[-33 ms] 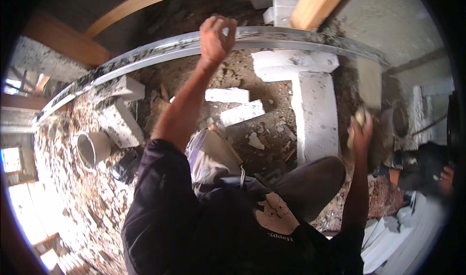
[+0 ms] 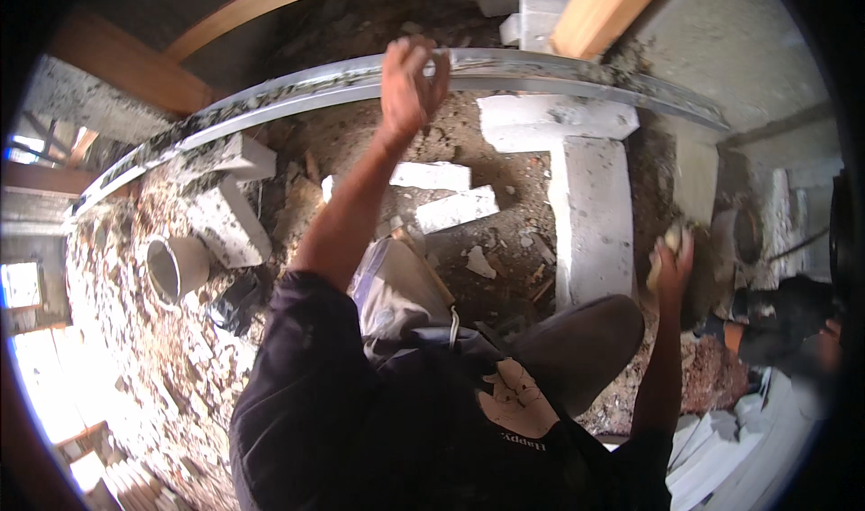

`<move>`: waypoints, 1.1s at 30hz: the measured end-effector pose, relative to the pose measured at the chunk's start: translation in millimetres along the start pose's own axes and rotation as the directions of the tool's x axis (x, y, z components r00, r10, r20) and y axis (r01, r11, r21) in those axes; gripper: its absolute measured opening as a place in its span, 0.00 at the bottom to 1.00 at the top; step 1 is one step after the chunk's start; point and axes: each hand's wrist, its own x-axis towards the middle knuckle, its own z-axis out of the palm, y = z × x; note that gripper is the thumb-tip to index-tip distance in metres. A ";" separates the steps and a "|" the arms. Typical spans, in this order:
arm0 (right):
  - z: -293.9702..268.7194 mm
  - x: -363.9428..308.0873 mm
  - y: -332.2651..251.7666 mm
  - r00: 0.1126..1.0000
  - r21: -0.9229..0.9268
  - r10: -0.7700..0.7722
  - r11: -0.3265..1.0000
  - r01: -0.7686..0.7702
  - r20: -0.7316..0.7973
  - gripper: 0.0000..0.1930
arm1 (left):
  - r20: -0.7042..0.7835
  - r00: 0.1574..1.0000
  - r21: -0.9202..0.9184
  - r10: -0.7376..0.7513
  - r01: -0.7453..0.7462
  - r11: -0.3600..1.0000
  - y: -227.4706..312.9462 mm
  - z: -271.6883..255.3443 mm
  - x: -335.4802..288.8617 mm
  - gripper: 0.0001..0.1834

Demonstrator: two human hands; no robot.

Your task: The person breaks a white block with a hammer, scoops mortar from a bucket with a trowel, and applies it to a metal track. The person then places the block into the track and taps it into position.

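Observation:
My left hand (image 2: 414,87) is raised over the long metal channel (image 2: 315,96), its fingers curled. A pale spot shows between thumb and fingers, too blurred to name; whether the hand touches the channel I cannot tell. Mortar-like crumbs lie along the channel. My right hand (image 2: 672,263) is closed around a pale yellowish piece (image 2: 656,263) of unclear kind, partly hidden by the fingers. It is low on the right, beside a long white block (image 2: 595,214). Another white block (image 2: 554,122) lies crosswise between that block's far end and the channel.
Two smaller white pieces (image 2: 457,208) lie on the rubble-strewn ground. On the left stand a grey bucket (image 2: 200,268) and a tilted white block (image 2: 225,223). Wooden beams (image 2: 608,11) cross the far side. Another person (image 2: 793,317) in dark clothing is at the right edge.
The view has shifted slightly, moving the scene a little to the right. My left hand's fingers look somewhat looser; my right hand still grips the pale piece.

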 end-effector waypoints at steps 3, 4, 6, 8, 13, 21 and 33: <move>-37.4 -23.6 70.9 1.000 -0.443 -0.006 0.896 0.012 0.015 0.20 | 0.271 0.901 -0.001 -0.338 0.351 0.936 23.5 -46.0 -84.9 0.09; -45.7 -30.9 95.1 0.994 -0.761 -0.113 0.645 0.073 -0.001 0.19 | 0.336 0.822 0.003 -0.460 0.487 0.873 24.3 -56.2 -112.6 0.11; -63.2 -40.1 138.7 0.993 -0.665 0.026 0.744 0.059 0.117 0.17 | 0.406 0.453 0.148 -0.794 0.825 0.546 13.6 -72.2 -164.2 0.13; -75.3 -46.2 177.1 0.978 -0.669 0.151 0.743 -0.016 0.144 0.16 | 0.429 0.384 0.378 -0.818 0.746 0.548 -6.4 -79.3 -199.6 0.20; -79.1 -62.1 221.7 0.943 -0.692 0.326 0.695 -0.193 0.064 0.17 | 0.706 0.298 0.597 -0.642 0.238 0.766 -30.7 -49.1 -229.0 0.34; -70.7 -101.2 168.2 0.902 -0.298 0.420 0.852 -0.429 -0.098 0.18 | 0.728 0.156 0.681 -0.667 -0.054 0.730 -16.9 -12.3 -235.1 0.25; -32.4 -142.8 83.5 0.874 0.041 0.457 0.889 -0.457 -0.167 0.20 | 0.758 0.158 0.470 -0.632 0.540 0.698 -24.8 -92.8 -231.4 0.32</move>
